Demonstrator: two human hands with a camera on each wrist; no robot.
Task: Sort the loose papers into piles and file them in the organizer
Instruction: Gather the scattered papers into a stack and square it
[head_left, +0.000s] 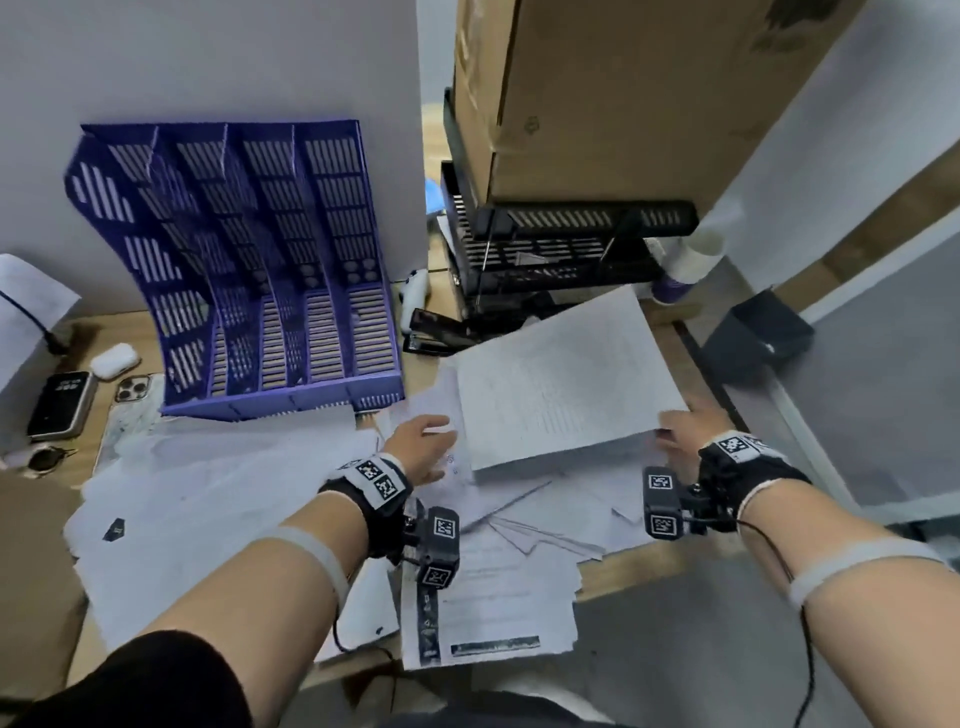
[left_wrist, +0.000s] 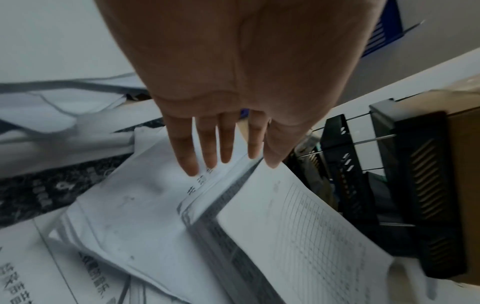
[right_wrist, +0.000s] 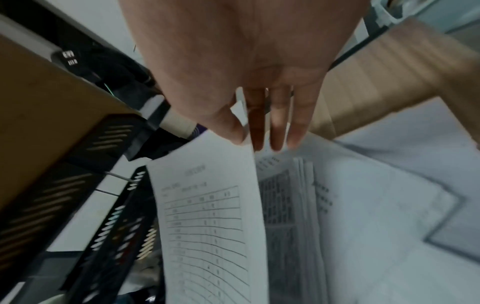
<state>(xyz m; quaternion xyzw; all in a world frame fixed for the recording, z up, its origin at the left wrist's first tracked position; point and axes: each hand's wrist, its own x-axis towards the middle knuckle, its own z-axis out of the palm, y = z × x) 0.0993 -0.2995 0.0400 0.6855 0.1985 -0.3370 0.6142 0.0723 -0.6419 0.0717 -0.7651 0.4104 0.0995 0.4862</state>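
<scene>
An empty blue slotted organizer (head_left: 270, 291) stands at the back left of the desk, against a white wall. Right of it a thick stack of printed papers (head_left: 561, 384) is raised at its near edge over the scattered sheets. My left hand (head_left: 423, 441) lies with straight fingers (left_wrist: 207, 148) along the stack's left edge (left_wrist: 213, 207), thumb at the top sheet's corner. My right hand (head_left: 680, 428) holds the stack's near right corner. Its thumb (right_wrist: 228, 131) is on the table-printed top sheet (right_wrist: 207, 216) and its fingers are behind the edge.
Loose papers (head_left: 218, 483) cover the near desk and overhang its front edge. A black tray rack (head_left: 545, 249) carrying a cardboard box (head_left: 623, 93) stands just behind the stack. A stapler (head_left: 431, 332), two phones (head_left: 60, 405) and an earbud case (head_left: 114, 358) lie nearby.
</scene>
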